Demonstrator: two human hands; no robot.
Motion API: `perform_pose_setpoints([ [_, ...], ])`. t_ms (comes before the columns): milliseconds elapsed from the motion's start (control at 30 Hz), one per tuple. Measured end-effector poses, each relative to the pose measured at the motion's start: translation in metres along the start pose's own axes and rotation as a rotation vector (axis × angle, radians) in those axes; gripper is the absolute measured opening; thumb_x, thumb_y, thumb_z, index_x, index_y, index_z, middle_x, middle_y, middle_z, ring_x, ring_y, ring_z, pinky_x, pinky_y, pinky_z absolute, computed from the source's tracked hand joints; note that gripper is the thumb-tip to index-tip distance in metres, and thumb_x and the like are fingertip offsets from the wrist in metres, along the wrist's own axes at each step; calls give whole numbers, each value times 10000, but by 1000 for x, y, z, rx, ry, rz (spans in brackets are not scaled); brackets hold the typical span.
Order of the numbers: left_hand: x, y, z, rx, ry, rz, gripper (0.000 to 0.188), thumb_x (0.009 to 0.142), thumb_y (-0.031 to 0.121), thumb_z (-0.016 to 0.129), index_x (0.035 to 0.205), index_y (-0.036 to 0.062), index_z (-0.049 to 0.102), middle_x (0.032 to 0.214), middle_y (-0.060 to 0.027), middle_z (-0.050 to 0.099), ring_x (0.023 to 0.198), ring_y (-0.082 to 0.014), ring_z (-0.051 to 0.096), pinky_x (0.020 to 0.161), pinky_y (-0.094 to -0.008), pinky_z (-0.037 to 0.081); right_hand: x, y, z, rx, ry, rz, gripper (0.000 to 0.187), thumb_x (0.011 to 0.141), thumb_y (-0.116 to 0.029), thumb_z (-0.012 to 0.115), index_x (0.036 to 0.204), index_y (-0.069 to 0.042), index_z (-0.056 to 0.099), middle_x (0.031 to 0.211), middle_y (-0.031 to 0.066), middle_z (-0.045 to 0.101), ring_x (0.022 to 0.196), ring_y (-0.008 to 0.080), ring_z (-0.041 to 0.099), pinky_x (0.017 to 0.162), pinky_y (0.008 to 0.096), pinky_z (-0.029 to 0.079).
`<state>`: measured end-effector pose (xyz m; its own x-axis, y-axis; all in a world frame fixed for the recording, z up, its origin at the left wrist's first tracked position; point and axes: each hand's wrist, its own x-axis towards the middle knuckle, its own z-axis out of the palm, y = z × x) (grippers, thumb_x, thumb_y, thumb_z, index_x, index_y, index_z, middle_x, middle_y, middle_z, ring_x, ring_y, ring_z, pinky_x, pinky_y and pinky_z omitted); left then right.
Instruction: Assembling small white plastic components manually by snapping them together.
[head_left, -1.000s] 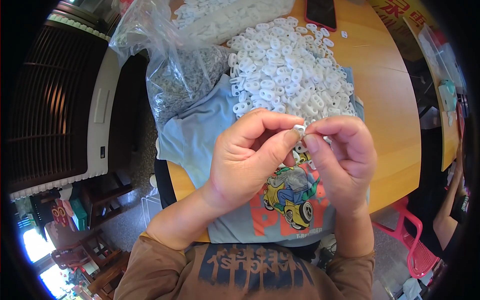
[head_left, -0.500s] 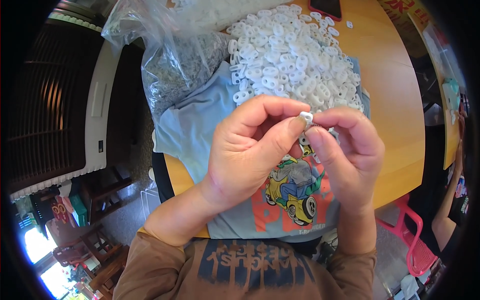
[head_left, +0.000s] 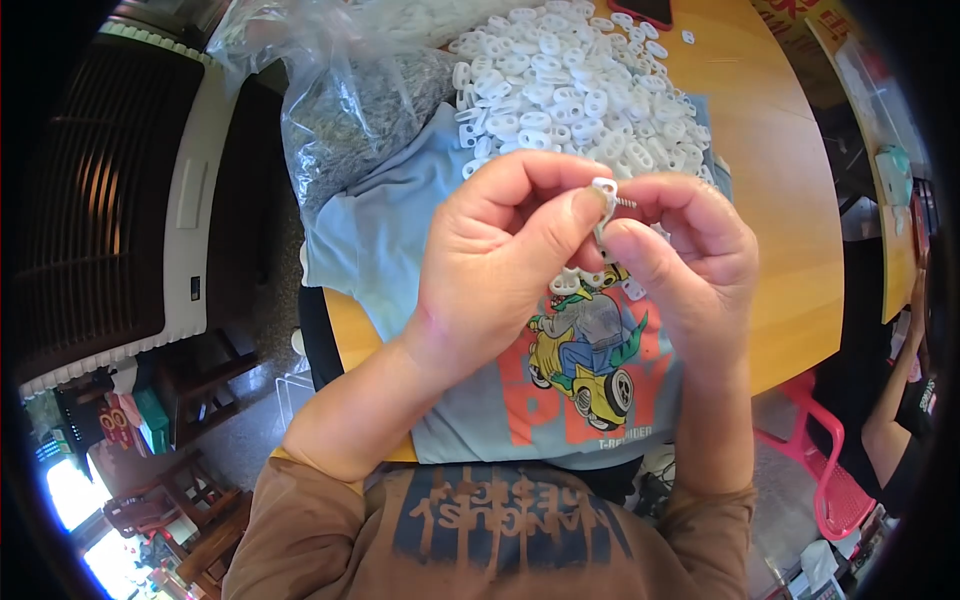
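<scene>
A small white plastic piece with holes (head_left: 606,187) is pinched between the thumb and index finger of my left hand (head_left: 510,245). From its right side a small metal screw (head_left: 626,203) sticks out, threads showing. My right hand (head_left: 690,250) is just right of the screw, its thumb below and its index finger above, with a gap between them. The right fingers curl near the screw's end; whether one touches it is hard to see. Beyond my hands lies a big heap of similar white pieces (head_left: 560,85). Several more white pieces (head_left: 566,283) lie below my hands on a grey-blue printed shirt (head_left: 480,420).
A clear plastic bag of small metal screws (head_left: 375,125) stands left of the heap. The shirt covers part of a wooden table (head_left: 780,200). A phone (head_left: 645,12) lies at the far edge. At right are a pink chair (head_left: 840,490) and another person's arm (head_left: 900,390).
Both hands have risen slightly, carrying the white piece. My right thumb and index finger have parted, and the screw shows more plainly. The view has shifted a little.
</scene>
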<state>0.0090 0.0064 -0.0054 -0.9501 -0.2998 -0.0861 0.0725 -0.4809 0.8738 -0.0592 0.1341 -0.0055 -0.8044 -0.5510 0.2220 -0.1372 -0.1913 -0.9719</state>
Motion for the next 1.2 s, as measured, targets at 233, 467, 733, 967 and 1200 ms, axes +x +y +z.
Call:
perform_pose_setpoints([
  [233,10,1,-16,-157,79,125,165,833,70,551,977,-11,554,804,-67,597,612,-94,551,580,-202,454,-9,-21,8,-724,-86,-210,113,684,-6,633,786,-18,585,703,91,565,611,238,540,566,308,431],
  [467,8,-3,-14,-177,84,97,144,829,57,547,961,-1,560,797,-61,597,609,-90,545,582,-198,449,-20,-12,18,-998,-248,-292,130,651,-17,611,775,-49,586,708,66,530,667,249,525,606,343,433],
  [733,3,-5,-11,-171,47,89,147,827,53,549,965,2,560,799,-61,593,609,-85,539,569,-194,429,-23,-5,21,-1063,-219,-284,113,644,-39,625,752,-37,593,729,73,528,696,252,526,637,348,436],
  [967,2,-7,-9,-182,31,85,151,830,51,543,970,-4,557,801,-58,588,612,-81,535,574,-197,431,-26,-4,28,-1076,-139,-227,119,649,-9,607,764,-15,579,734,103,524,716,278,533,645,363,441],
  [1200,-1,-3,-9,-185,30,74,149,834,48,532,970,-8,555,795,-62,584,608,-81,535,578,-205,444,-28,0,28,-1080,-130,-177,182,630,26,583,810,5,564,761,125,520,727,295,530,649,377,439],
])
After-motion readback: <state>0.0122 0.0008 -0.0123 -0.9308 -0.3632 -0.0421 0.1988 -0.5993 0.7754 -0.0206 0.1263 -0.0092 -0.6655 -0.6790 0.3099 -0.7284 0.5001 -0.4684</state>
